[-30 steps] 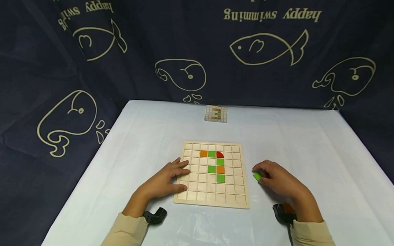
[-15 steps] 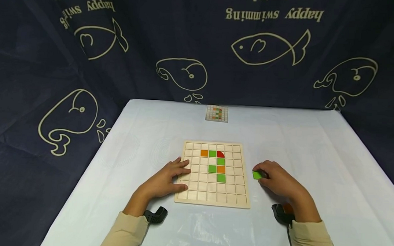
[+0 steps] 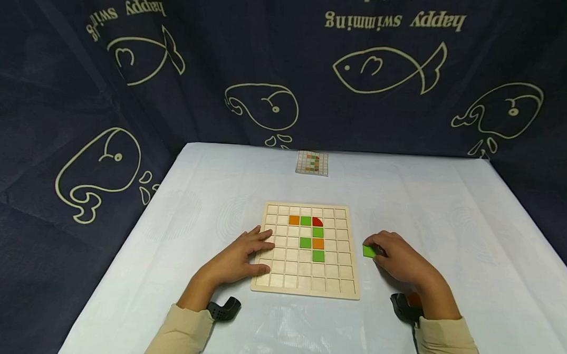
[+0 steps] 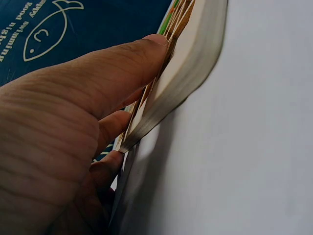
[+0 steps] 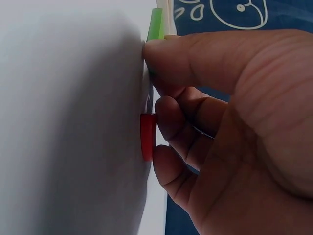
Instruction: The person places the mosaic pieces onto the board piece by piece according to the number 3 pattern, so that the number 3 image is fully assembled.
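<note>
A pale wooden grid board (image 3: pixel 279 282) lies mid-table, with orange, green and red tiles in some of its squares. My left hand (image 3: pixel 234 256) rests on the board's left edge, fingers spread. In the left wrist view the thumb (image 4: pixel 132 61) lies over the board's rim (image 4: pixel 195 63). To the right of the board, my right hand (image 3: pixel 399 257) pinches a green square tile (image 3: pixel 368 251) between thumb and fingers, low at the table. A red tile (image 5: pixel 147 137) lies under the other fingers of that hand in the right wrist view; the head view hides it.
A small card (image 3: pixel 312 163) printed with a coloured grid pattern lies at the table's far edge. Behind it hangs a dark blue cloth (image 3: pixel 279 50) with fish and whale drawings. Something orange-brown (image 3: pixel 414 300) shows beside the right wrist's black camera mount (image 3: pixel 403 308).
The green tile has turned in my right hand's fingers, from slanted to nearly square with the board. My left hand and the board have stayed put.
</note>
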Demonstrator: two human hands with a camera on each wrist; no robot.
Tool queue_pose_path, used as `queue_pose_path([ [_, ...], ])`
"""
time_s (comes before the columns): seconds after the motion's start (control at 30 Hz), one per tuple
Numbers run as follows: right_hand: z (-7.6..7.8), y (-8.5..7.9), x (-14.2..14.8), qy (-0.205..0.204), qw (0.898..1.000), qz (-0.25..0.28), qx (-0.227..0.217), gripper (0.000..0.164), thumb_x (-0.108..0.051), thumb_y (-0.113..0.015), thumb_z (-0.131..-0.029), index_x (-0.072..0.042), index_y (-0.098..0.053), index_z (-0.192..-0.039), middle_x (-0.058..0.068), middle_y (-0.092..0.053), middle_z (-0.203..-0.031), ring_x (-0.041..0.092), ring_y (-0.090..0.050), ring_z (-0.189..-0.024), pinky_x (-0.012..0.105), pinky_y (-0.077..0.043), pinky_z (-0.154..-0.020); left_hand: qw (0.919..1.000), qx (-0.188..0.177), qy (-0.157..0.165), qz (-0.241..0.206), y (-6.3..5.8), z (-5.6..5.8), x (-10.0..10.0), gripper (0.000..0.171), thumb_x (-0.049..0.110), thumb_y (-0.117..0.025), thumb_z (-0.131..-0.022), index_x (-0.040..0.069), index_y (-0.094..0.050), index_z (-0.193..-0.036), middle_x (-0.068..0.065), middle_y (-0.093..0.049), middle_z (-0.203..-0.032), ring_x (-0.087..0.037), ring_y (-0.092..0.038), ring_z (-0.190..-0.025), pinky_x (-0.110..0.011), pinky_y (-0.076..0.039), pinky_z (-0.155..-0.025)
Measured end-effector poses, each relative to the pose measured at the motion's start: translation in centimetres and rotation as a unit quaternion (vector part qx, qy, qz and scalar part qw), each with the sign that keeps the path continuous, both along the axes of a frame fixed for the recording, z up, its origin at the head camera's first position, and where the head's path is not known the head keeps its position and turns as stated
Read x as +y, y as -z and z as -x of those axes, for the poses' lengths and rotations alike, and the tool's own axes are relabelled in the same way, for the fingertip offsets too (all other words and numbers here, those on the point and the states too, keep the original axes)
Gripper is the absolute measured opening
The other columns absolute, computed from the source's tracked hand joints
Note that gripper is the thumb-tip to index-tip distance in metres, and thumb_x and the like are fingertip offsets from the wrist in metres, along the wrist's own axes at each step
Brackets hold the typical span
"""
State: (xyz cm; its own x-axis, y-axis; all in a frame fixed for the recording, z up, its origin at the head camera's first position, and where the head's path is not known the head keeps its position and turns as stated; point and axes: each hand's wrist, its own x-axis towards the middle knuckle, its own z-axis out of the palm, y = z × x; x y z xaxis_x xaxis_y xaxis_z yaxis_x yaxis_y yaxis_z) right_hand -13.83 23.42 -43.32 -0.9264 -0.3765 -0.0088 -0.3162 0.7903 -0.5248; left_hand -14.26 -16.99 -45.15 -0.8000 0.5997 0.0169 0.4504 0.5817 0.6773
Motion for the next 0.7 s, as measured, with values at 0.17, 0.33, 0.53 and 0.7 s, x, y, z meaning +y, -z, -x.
queue_pose_path([
  [0.17,0.0,-0.3,-0.2,0.006,1.0,0.011,-0.01,0.028,0.009,-0.063,-0.084,-0.003,-0.068,-0.109,0.006,-0.064,-0.103,0.024,-0.056,-0.096,0.046,-0.049,-0.085,1.0,0.001,-0.001,0.0,0.1,0.0,-0.1,0.054,0.028,-0.078,-0.087,0.006,-0.063,-0.134,-0.006,-0.038,-0.156,-0.03,-0.017,-0.15,-0.053,-0.01,-0.12],
  [0.33,0.0,-0.7,-0.3,0.001,1.0,0.023,-0.005,0.027,0.008,-0.063,-0.086,-0.003,-0.068,-0.111,0.004,-0.063,-0.102,0.021,-0.056,-0.092,0.044,-0.05,-0.083,1.0,0.001,-0.003,0.0,0.2,0.0,-0.1,0.055,0.027,-0.078,-0.086,0.006,-0.062,-0.134,-0.006,-0.038,-0.156,-0.03,-0.017,-0.15,-0.053,-0.01,-0.12],
  [0.53,0.0,-1.0,-0.8,-0.015,0.999,0.03,0.015,0.028,0.007,-0.064,-0.087,-0.004,-0.068,-0.112,0.002,-0.062,-0.104,0.018,-0.055,-0.092,0.044,-0.049,-0.084,1.0,0.0,-0.003,-0.001,0.1,0.0,-0.1,0.055,0.027,-0.078,-0.086,0.006,-0.062,-0.134,-0.006,-0.038,-0.156,-0.03,-0.017,-0.15,-0.054,-0.009,-0.12],
  [0.7,0.0,-1.5,-1.7,-0.041,0.999,0.031,0.016,0.029,0.005,-0.067,-0.087,-0.005,-0.067,-0.114,0.003,-0.062,-0.11,0.021,-0.056,-0.101,0.047,-0.049,-0.09,1.0,-0.003,-0.003,0.001,0.2,0.0,-0.1,0.055,0.027,-0.079,-0.086,0.006,-0.062,-0.134,-0.005,-0.038,-0.156,-0.029,-0.017,-0.15,-0.053,-0.009,-0.12],
])
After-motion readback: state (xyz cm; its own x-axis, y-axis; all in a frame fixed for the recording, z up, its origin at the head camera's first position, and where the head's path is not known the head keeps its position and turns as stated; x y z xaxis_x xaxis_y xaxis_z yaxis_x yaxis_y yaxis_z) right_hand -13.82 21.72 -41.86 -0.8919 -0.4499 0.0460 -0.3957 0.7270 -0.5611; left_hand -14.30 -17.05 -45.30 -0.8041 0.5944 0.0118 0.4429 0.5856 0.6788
